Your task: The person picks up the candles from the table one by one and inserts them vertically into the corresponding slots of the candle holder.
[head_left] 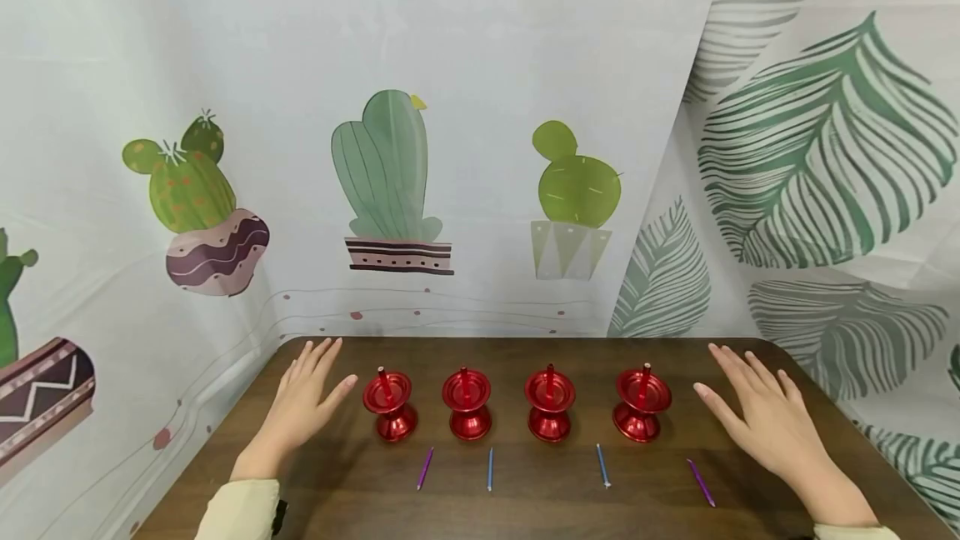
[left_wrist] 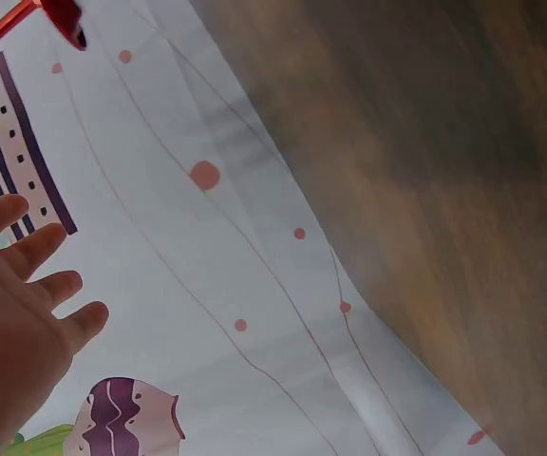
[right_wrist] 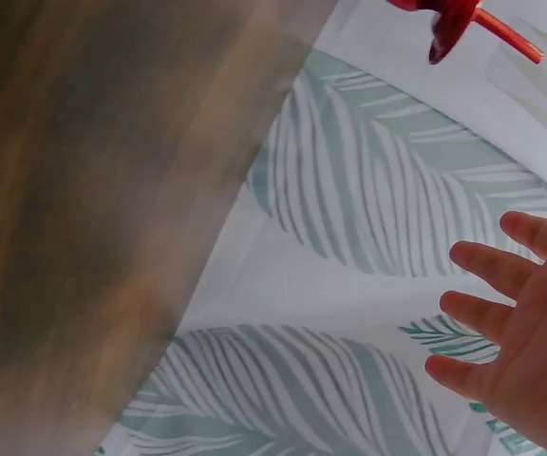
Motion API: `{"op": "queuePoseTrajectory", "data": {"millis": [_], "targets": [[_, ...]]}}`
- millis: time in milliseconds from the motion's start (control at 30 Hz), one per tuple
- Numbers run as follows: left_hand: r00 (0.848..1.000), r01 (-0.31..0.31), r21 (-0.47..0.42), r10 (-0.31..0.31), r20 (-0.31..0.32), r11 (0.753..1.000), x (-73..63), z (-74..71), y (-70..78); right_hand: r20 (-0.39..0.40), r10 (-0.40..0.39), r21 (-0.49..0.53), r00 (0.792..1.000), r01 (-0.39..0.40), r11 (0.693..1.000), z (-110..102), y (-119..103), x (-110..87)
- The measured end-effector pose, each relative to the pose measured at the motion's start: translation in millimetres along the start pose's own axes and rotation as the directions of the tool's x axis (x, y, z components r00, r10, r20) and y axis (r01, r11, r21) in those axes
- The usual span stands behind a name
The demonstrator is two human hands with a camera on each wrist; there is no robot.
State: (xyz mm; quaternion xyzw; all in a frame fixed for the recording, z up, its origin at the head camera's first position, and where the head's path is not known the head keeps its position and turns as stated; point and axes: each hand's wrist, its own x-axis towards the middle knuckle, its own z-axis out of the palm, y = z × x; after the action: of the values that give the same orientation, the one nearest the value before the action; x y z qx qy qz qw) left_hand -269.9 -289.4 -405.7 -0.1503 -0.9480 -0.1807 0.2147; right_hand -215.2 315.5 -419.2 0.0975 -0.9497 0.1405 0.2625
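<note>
Several shiny red candle holders stand upright in a row across the dark table; the leftmost holder (head_left: 393, 419) and the rightmost holder (head_left: 637, 421) are at its ends. From each dish rises a thin red stem. In front of them lie small thin candles: a purple candle (head_left: 425, 468), a blue candle (head_left: 490, 469), another blue candle (head_left: 603, 466) and another purple candle (head_left: 701, 482). My left hand (head_left: 298, 405), fingers spread, is just left of the leftmost holder and holds nothing. To the right of the rightmost holder, my right hand (head_left: 776, 427) is likewise spread and bare.
The brown wooden table (head_left: 547, 511) has rounded far corners. Right behind it hangs a white cloth backdrop (head_left: 480, 40) printed with cacti and leaves, which also runs along both sides.
</note>
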Motion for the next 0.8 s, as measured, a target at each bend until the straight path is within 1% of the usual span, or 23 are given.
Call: {"op": "queuePoseTrajectory", "data": {"millis": [100,267,333,500,633,800], "targets": [[1.0,-0.018,-0.036,0.017,-0.014,0.999,0.8,-2.6,2.7,-0.031,-0.012,0.021,0.999,0.013,1.0,-3,-5,2.8],[1.0,-0.022,-0.103,0.022,-0.007,0.994,1.5,-6.1,4.0,-0.041,-0.013,0.091,0.999,0.016,0.996,-8,-16,7.5],[0.999,-0.035,-0.13,0.034,-0.011,0.991,1.9,-6.5,3.7,-0.046,-0.015,0.12,0.999,0.02,0.993,-10,-20,10.1],[0.998,-0.067,-0.194,0.061,-0.034,0.979,3.3,-6.6,2.9,-0.095,-0.055,0.185,0.994,0.072,0.98,-12,-30,18.4],[0.997,-0.071,-0.244,0.063,-0.042,0.967,3.2,-7.2,4.6,-0.136,-0.081,0.226,0.987,0.111,0.968,-15,-43,25.5],[0.996,-0.088,-0.28,0.076,-0.054,0.956,2.5,-7.2,8.6,-0.131,-0.073,0.278,0.989,0.107,0.955,-21,-64,34.8]]}}
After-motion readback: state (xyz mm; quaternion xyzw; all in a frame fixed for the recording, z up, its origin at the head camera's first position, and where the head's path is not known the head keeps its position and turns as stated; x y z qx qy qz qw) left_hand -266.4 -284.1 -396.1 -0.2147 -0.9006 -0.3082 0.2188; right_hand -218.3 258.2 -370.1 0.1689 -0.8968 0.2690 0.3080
